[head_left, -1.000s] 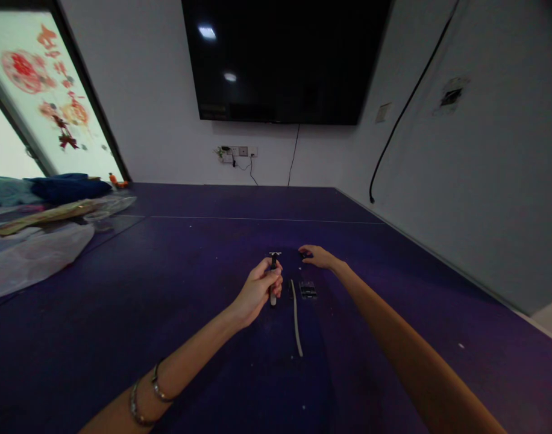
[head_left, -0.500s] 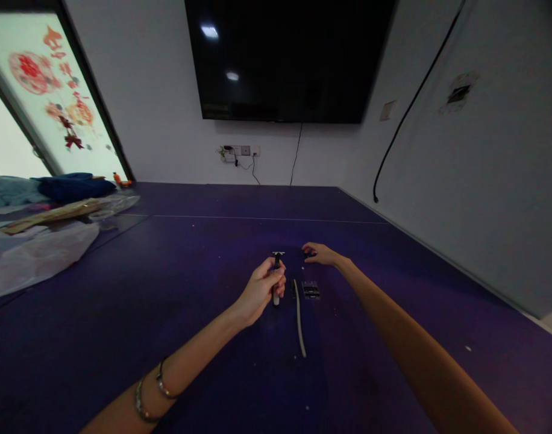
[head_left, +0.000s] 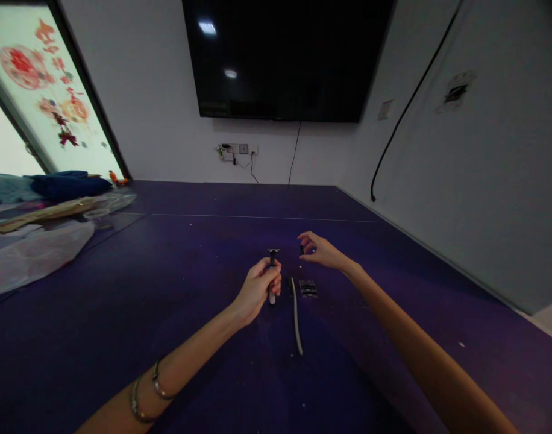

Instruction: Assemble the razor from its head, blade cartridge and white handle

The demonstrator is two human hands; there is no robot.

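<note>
The left hand [head_left: 259,289] grips a razor-like tool [head_left: 272,260]. Apart from it, the right hand [head_left: 322,250] pinches a small black piece [head_left: 302,249]. A pale strip [head_left: 296,319] lies right of the tool.

Metallic-looking tool head [head_left: 273,250], glossy television screen [head_left: 285,66]

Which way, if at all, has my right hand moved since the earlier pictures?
Yes: your right hand has shifted slightly up in the picture, farther from the pale strip lying on the purple surface.
</note>
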